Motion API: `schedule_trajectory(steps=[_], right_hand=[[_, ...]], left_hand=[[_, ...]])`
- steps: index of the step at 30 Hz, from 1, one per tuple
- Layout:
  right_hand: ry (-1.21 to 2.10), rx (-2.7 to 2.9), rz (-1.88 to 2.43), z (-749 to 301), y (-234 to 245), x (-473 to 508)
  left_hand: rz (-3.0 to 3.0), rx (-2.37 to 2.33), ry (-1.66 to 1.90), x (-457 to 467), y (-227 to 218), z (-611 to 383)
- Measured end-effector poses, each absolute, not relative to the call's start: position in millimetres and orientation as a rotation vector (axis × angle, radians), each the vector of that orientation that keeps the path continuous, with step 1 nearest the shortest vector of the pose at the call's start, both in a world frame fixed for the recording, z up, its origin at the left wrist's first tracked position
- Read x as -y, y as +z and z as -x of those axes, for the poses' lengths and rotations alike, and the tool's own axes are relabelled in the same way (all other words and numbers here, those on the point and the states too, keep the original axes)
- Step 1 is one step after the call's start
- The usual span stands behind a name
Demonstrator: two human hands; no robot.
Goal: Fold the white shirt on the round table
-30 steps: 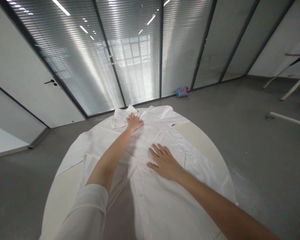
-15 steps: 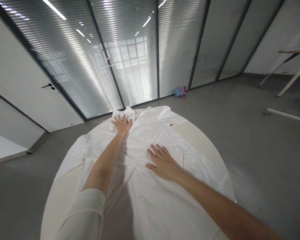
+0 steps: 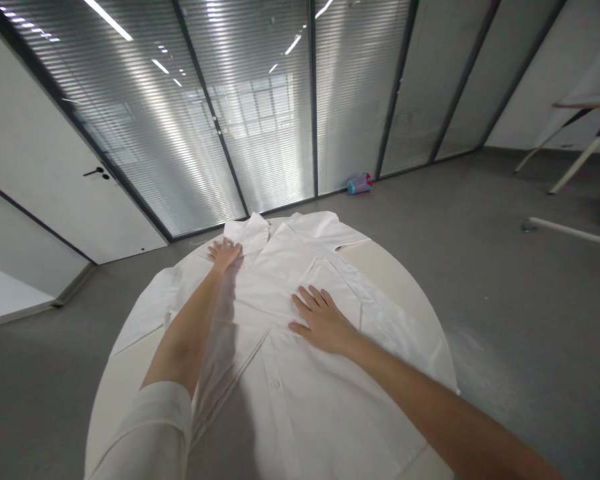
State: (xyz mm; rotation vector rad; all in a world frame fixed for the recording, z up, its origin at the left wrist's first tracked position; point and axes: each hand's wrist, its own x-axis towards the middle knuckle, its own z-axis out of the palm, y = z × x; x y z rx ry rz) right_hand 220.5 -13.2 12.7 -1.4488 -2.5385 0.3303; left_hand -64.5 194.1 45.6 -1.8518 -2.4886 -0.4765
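A white button-up shirt [image 3: 300,387] lies spread over a round, pale table [image 3: 405,273], its collar end at the far edge and its buttons facing up. Near the collar, my left hand [image 3: 225,255] rests on the fabric at the shoulder, fingers spread. My right hand [image 3: 325,321] lies flat with fingers apart on the chest, beside the pocket outline. Neither hand grips anything. A long fold runs slantwise through the cloth below my left forearm, and some creases show between the hands.
Beyond the table stands a glass partition with blinds [image 3: 260,133], and a white door [image 3: 80,153] is at the left. A blue and pink basket [image 3: 360,183] sits on the floor by the glass. Table legs [image 3: 577,163] stand at the right.
My left hand has slid left and slightly nearer, from the collar onto the shoulder area. My right hand has stayed almost in place on the chest.
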Motion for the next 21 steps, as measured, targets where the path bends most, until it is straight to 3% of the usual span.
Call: schedule_trajectory(steps=[4, 7, 12, 16, 21], right_hand=[[0.505, 2.319, 1.468, -222.2, 22.5, 3.5], [0.629, 1.904, 1.465, -239.0, 38.0, -16.6], [0.762, 1.352, 1.406, -294.5, 68.9, -36.6], [0.742, 1.278, 1.425, -328.6, 82.3, -21.1], [0.754, 1.302, 1.492, -347.9, 82.5, -1.7]], left_hand=[[1.952, 2.282, -0.715, -168.3, 53.5, 31.2], [2.401, 1.913, -0.800, -127.1, 51.6, -18.1], [3.250, 0.696, -0.708, -22.5, 50.1, -109.4], [3.303, -0.033, -0.411, 42.7, 50.4, -166.1], [3.153, -0.029, -0.305, 68.7, 51.2, -210.1]])
